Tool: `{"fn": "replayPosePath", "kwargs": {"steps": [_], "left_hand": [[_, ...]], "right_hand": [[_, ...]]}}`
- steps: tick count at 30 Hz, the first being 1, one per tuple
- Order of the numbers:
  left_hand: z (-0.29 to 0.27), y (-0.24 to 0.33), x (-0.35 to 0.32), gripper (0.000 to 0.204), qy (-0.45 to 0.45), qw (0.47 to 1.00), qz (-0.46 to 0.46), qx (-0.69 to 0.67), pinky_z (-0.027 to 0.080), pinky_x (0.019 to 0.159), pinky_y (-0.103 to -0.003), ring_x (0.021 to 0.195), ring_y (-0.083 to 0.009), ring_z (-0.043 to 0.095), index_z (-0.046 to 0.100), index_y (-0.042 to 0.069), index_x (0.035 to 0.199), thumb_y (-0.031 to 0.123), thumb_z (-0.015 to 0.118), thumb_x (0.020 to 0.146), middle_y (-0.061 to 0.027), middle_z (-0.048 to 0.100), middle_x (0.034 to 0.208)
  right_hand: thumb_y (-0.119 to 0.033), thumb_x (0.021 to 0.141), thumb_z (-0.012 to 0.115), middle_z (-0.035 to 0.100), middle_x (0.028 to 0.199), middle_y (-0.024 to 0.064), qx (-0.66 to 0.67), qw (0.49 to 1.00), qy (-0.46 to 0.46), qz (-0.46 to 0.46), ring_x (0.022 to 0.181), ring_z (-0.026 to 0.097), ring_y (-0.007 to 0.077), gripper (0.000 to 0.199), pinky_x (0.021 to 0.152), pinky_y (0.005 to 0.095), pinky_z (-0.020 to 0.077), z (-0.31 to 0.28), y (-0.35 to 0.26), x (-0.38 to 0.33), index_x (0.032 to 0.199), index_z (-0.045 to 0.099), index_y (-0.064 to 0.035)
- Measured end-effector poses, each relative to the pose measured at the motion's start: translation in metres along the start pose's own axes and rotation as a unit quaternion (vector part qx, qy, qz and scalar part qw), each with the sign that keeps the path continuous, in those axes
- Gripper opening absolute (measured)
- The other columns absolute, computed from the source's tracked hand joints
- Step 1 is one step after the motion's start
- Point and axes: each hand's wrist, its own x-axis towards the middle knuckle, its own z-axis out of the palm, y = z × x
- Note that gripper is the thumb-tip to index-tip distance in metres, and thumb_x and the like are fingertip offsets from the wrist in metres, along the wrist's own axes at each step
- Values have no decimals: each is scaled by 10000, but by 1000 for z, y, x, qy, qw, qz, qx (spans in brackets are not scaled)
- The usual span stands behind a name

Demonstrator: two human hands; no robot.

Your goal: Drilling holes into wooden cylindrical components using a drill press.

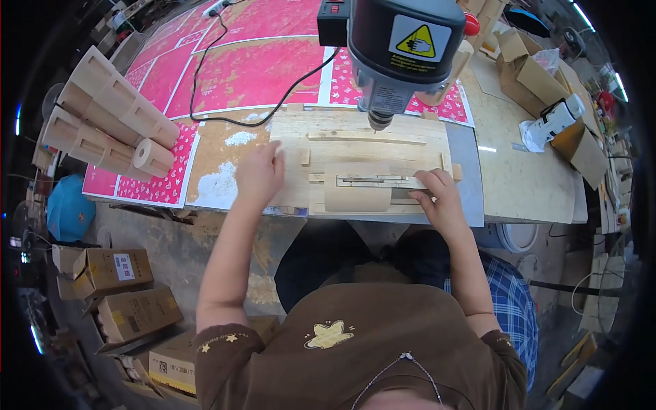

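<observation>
A wooden jig board (362, 154) with thin strips nailed to it lies on the bench under a drill press head (400, 48), whose bit (378, 123) hangs just above the board. A rounded pale wooden piece (357, 195) sits in the jig's front slot. My left hand (260, 174) rests flat on the board's left edge, fingers together, holding nothing. My right hand (437, 198) presses on the right end of the jig's slotted strip (376, 181), beside the wooden piece.
Stacked cone-shaped wooden pieces (109, 116) lie at the left on a pink patterned sheet (239, 68). Sawdust piles (219, 184) lie near my left hand. A black cable (273, 109) crosses the sheet. Cardboard boxes (123, 294) stand on the floor left; more boxes (540, 75) at the right.
</observation>
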Motion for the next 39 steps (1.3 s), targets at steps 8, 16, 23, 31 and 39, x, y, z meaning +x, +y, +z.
{"fn": "replayPosePath", "kwargs": {"steps": [8,16,23,31,39], "left_hand": [[52,47,-52,512,43,886,97,-451,444,849,-368,961,-298,578,568,-16,1097,217,744,677,-154,615,1007],[68,65,-19,641,105,974,26,-198,392,817,-398,916,-272,553,589,82,1141,238,812,561,-93,586,982],[75,43,-5,486,74,979,57,-181,362,785,-380,845,-221,549,658,133,1004,243,804,554,-20,597,825],[78,36,-7,534,64,979,67,-181,294,813,-385,848,-203,511,639,145,1060,294,798,573,0,544,777],[77,39,-9,530,72,982,57,-166,289,815,-386,839,-200,505,640,152,1062,295,796,577,-1,536,768]], "right_hand": [[-22,692,697,564,864,128,-54,998,41,-12,816,526,325,343,717,387,430,-1,14,15,1016,585,-36],[-38,699,700,569,867,124,-24,998,55,18,831,530,328,359,741,388,436,17,42,56,1039,586,-41],[-46,747,682,579,932,109,36,999,30,17,909,529,308,331,797,374,436,13,28,60,1060,574,-53],[-157,927,532,562,931,50,94,947,281,-126,870,554,127,195,795,250,448,-101,-14,148,1066,524,-20],[-220,919,483,598,781,157,-14,973,229,-27,750,578,256,277,687,355,430,-100,-75,167,855,576,33]]}}
